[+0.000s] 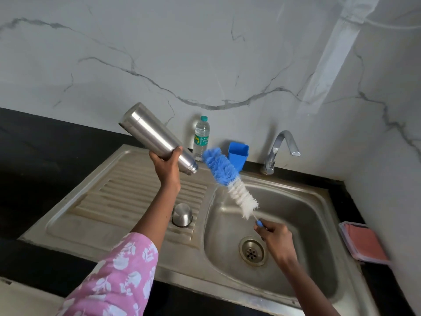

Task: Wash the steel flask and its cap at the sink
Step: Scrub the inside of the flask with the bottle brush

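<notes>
A single head-worn wide-angle view looks forward and down, close above a steel sink (319,224) in the frame's lower half; a marble wall (205,42) fills the upper half.

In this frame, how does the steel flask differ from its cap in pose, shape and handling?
The steel flask is gripped in the left hand, raised and tilted, open mouth toward the bottle brush in the right hand; the cap rests untouched on the drainboard. The flask is a long cylinder; the cap is short and domed. Both are bare brushed steel.
</notes>
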